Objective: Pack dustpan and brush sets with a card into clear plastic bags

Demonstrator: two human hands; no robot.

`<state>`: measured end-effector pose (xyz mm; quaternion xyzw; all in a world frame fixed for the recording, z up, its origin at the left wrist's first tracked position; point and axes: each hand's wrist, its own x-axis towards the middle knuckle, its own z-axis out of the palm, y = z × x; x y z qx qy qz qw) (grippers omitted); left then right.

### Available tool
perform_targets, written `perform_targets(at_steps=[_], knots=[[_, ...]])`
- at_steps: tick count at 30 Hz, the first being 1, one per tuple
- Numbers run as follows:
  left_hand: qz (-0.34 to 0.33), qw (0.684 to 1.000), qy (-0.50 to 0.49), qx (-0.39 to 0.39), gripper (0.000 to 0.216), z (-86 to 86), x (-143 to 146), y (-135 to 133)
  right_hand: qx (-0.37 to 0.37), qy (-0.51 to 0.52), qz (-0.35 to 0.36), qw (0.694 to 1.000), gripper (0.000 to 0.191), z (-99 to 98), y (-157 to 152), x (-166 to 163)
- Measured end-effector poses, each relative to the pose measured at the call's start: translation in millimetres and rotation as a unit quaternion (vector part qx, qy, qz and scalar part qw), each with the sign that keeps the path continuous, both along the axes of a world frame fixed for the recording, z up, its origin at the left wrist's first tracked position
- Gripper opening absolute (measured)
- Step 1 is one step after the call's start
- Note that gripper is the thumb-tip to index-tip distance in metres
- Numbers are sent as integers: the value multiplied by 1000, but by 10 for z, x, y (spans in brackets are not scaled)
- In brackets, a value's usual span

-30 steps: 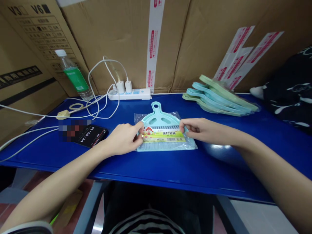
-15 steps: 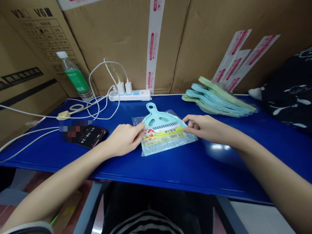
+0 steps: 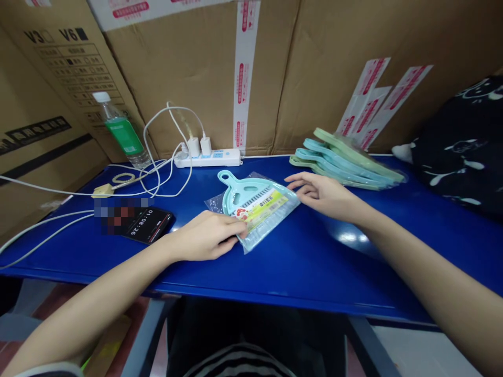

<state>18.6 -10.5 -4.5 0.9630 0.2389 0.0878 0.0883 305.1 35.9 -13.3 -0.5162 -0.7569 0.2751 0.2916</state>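
Observation:
A light-blue dustpan (image 3: 247, 191) lies flat on the blue table in a clear plastic bag, its looped handle pointing to the far left. Across it runs a yellow printed label (image 3: 267, 208), with dark and pale bristles of a small brush showing beside it. At the near left edge of the package, my left hand (image 3: 214, 234) is closed on it, thumb and fingers pinching the border. My right hand (image 3: 318, 195) is by the right corner with its fingers apart and loosely bent; whether the fingertips touch the plastic is hard to tell.
Bagged green and blue dustpans (image 3: 341, 162) are stacked at the back right, near a dark patterned cloth (image 3: 463, 141). To the left are a phone (image 3: 151, 225), a bottle (image 3: 123, 133), white cables and a power strip (image 3: 214, 158). Cardboard boxes (image 3: 188, 63) stand behind the table.
The bagged dustpan has turned counterclockwise, its handle swinging left. My left hand has shifted slightly right and nearer to me, and my right hand's fingers have loosened from the package edge.

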Motion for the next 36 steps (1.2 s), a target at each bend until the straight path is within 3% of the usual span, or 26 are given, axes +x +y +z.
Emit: perform_targets(at_steps=[4,8,12,16,26,36], knots=[[7,996,-13,93,21,-27,-6,21,23,45,4,999,36,-83,34,-26],[16,995,15,99,24,-19,-10,27,31,53,21,998,38,-163,37,-92],[30,994,17,107,24,-30,1,27,124,-31,26,991,41,-146,2,-79],[49,991,25,125,23,-50,9,35,186,-135,21,973,31,-55,-49,-49],[125,977,70,160,29,-64,-28,102,132,-229,59,963,33,-22,-114,-83],[178,959,120,184,31,-57,27,93,103,-243,24,964,25,-48,-140,-193]])
